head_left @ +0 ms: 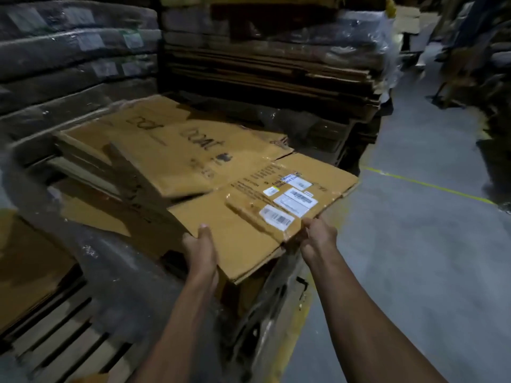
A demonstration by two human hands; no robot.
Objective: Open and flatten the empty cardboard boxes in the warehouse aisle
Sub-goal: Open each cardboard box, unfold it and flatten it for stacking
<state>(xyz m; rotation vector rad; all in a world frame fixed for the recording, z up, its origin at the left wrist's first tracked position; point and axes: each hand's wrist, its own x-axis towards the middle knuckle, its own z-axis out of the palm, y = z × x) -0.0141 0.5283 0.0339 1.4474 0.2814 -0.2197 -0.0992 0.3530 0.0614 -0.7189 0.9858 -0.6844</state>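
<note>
A: Warehouse aisle floor [414, 244], head view: flattened labelled box [249, 205] lies atop the cardboard stack [154, 150].

B: Left hand [200, 244] and right hand [318, 234] grip its near edge. Judged light, stiff; edges suit holding.

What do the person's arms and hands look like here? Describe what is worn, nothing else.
Both forearms are bare up to the bottom edge of the picture; no sleeve shows. The left hand and the right hand wear no gloves. No watch, wristband or ring can be seen on either, though the picture is dim and a little blurred, so small items could be missed.
</note>
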